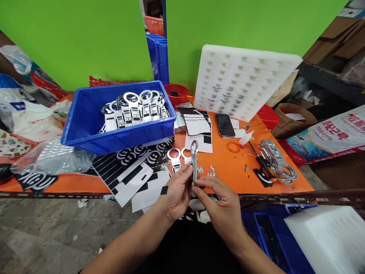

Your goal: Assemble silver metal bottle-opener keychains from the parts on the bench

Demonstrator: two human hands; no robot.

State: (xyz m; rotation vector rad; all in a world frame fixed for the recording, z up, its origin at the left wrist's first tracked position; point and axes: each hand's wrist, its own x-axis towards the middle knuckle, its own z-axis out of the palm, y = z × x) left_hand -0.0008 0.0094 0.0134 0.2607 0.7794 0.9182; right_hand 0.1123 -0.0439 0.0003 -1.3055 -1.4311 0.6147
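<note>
Above the table's front edge, my left hand (179, 189) is closed around a silver metal ring-ended bracket (194, 158), held on edge with its ring up. The thumb and fingers of my right hand (221, 198) pinch the bracket's lower end from the right. My fingers hide part of its lower half. Just beyond it, two flat ring-ended metal pieces (174, 155) lie on the orange table (228, 167). Small silver clips (211, 171) are scattered on both sides of the bracket.
A blue bin (119, 140) holds many similar ring-ended pieces. Black and white adhesive sheets (137, 182) cover the table's left part. A phone (225, 125) lies before a leaning white foam tray (242, 80). On the right are a screwdriver (264, 167) and more metal brackets (281, 163).
</note>
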